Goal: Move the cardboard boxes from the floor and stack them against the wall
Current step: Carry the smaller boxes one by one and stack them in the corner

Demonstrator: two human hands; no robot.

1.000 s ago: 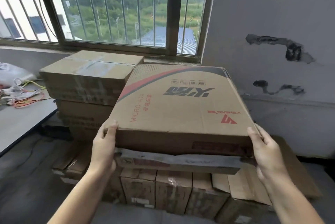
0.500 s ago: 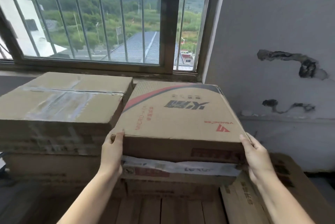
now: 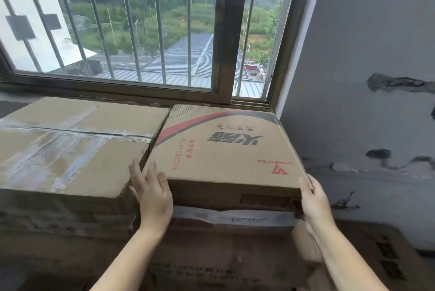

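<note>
While both hands stay at its near corners, the printed box [image 3: 226, 149] sits flat on top of a stack under the window [image 3: 146, 27], far edge close to the sill, right side close to the grey wall [image 3: 367, 55]. Brown cardboard, flat and wide. Top face has a red and black curved stripe across the far left corner, "MICRO-ATX" in red along the left edge, a black logo mid-top, a small red logo near the right front corner. Print reads upside down from this view. Front face has a faded red label near the right end.

Left hand [image 3: 153, 196] is at the near left corner, fingers straight and lying along the left side of the box, in the gap next to the taped box [image 3: 70, 149]. Grip there: released, flat contact only. Right hand [image 3: 313, 203] is at the near right corner, thumb on the top edge, fingers wrapped round and under the corner. Grip there: grasping the box.

Taped box stands just beside on the left, top roughly level, clear tape across it. Under the printed box lies another box [image 3: 233, 217] with a white taped front edge; more cardboard below, blurred.
</note>
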